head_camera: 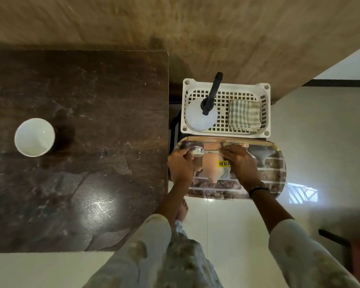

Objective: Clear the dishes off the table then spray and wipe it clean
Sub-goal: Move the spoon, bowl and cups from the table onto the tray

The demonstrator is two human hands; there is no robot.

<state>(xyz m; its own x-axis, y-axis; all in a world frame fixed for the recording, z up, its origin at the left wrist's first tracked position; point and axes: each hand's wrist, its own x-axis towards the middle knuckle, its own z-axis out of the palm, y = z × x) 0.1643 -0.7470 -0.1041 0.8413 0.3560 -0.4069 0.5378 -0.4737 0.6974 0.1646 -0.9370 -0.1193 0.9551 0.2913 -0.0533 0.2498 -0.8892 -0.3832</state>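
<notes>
A white bowl [34, 137] stands alone on the dark marble table [92, 100], far to the left. To the right of the table lies a printed tray [274, 163] with a yellow price sticker. Over its far edge a metal spoon [197, 151] is held level. My left hand [180, 165] grips the spoon's bowl end and my right hand [240, 163] pinches its handle. Behind the tray a white plastic basket [224, 86] holds a white spray bottle [202, 113] with a black trigger and a folded checked cloth [244, 116].
Tray and basket rest on a dark stand beside the table's right edge. A brown wall runs along the back. Pale tiled floor [320, 132] lies to the right and below, with my bare foot [182, 210] near the table corner.
</notes>
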